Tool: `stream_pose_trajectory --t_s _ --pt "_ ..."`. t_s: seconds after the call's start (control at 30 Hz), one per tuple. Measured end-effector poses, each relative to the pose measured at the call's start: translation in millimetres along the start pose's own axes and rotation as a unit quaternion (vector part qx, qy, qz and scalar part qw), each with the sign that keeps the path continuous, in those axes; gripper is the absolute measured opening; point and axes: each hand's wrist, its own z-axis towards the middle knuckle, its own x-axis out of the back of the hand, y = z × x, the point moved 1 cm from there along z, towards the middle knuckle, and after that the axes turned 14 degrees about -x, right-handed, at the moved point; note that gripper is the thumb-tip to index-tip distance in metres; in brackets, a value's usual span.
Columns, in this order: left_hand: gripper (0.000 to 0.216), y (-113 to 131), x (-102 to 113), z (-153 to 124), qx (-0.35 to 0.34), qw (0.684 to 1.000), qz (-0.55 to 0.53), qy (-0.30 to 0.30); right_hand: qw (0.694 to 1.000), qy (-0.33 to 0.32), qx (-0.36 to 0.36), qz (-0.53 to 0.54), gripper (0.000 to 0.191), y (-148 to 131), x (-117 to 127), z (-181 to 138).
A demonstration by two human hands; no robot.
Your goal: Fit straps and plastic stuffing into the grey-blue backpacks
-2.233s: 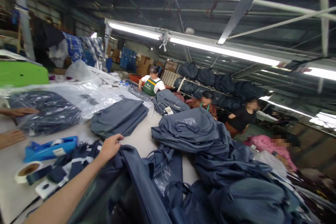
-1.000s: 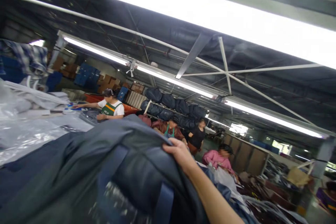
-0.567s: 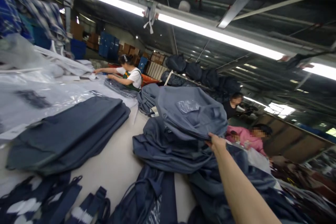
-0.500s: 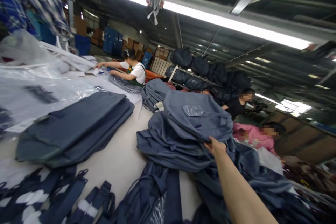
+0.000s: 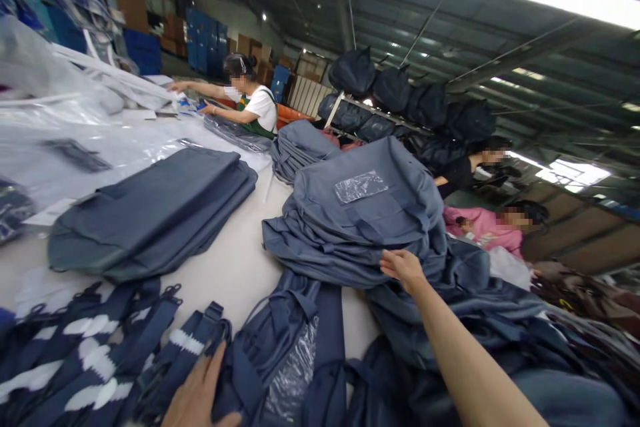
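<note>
A slate-blue fabric bag (image 5: pixel 370 197) with a clear plastic pouch (image 5: pixel 361 187) on its face tops a pile of similar bags. My right hand (image 5: pixel 406 270) is at the front edge of this pile, fingers stretched out and gripping nothing; whether the fingertips touch the cloth I cannot tell. At the bottom, my left hand (image 5: pixel 197 390) is partly in view with thumb and fingers apart. It lies between the bundled navy straps (image 5: pixel 187 340), wrapped with white bands, and another folded bag (image 5: pixel 267 353) with a plastic pouch.
On the left of the white table (image 5: pixel 215 267) lies a flat stack of dark blue bags (image 5: pixel 150 213). Clear plastic sheets (image 5: pixel 125 147) cover the far left. One person (image 5: pixel 260 107) works across the table; two others are at right. Stuffed bags (image 5: pixel 395 90) sit on a rack behind.
My right hand has let go of the top bag's edge, and the bag now rests lower on the pile. My left hand has entered at the bottom. The view has tipped down.
</note>
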Motion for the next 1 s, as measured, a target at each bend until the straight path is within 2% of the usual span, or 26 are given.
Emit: stream_pose_trajectory --t_s 0.07,0.2,0.3,0.37,0.47,0.53,0.63,0.7,0.8,0.87,0.93,1.0 --pt "0.099 20.2 7.6 14.4 0.021 0.999 0.018 -0.033 0.997 -0.050 0.020 -0.057 0.008 28.7 -1.0 -34.3" --pt "0.084 44.9 19.3 25.0 0.027 0.996 0.064 -0.055 0.963 -0.161 0.060 -0.210 0.009 109.4 -22.5 -116.4" --pt "0.074 42.4 25.3 29.6 0.068 0.996 -0.037 -0.037 0.912 -0.193 0.149 -0.329 0.024 161.9 -43.2 -175.8" --pt "0.060 42.2 35.2 34.9 0.054 0.993 -0.103 -0.028 0.877 -0.191 0.193 -0.396 0.038 180.8 -50.4 -204.7" --pt "0.051 58.5 66.0 41.8 -0.045 0.988 -0.144 -0.020 0.842 -0.159 0.228 -0.463 0.066 180.3 -45.8 -227.9" --pt "0.049 77.9 95.6 41.6 -0.117 0.978 -0.169 -0.020 0.821 -0.109 0.268 -0.492 0.083 165.0 -33.6 -235.2" --pt "0.037 106.1 145.6 29.5 -0.193 0.964 -0.178 -0.037 0.798 -0.036 0.315 -0.513 0.095 137.9 -11.9 -244.3" --pt "0.032 121.0 177.1 12.0 -0.223 0.959 -0.164 -0.061 0.799 -0.031 0.328 -0.503 0.102 128.0 -4.3 -250.1" --pt "0.034 141.2 213.7 -26.1 -0.243 0.958 -0.096 -0.118 0.797 -0.089 0.374 -0.467 0.115 131.2 -12.7 -254.1" --pt "0.036 154.6 229.7 -52.7 -0.245 0.956 -0.037 -0.156 0.777 -0.122 0.398 -0.472 0.111 140.2 -26.9 -252.5" --pt "0.034 166.9 240.7 -73.3 -0.250 0.953 -0.005 -0.173 0.757 -0.135 0.417 -0.484 0.093 147.5 -37.3 -250.9" --pt "0.032 177.0 249.7 -84.7 -0.271 0.947 -0.001 -0.174 0.742 -0.152 0.457 -0.467 0.075 150.0 -36.3 -254.2"
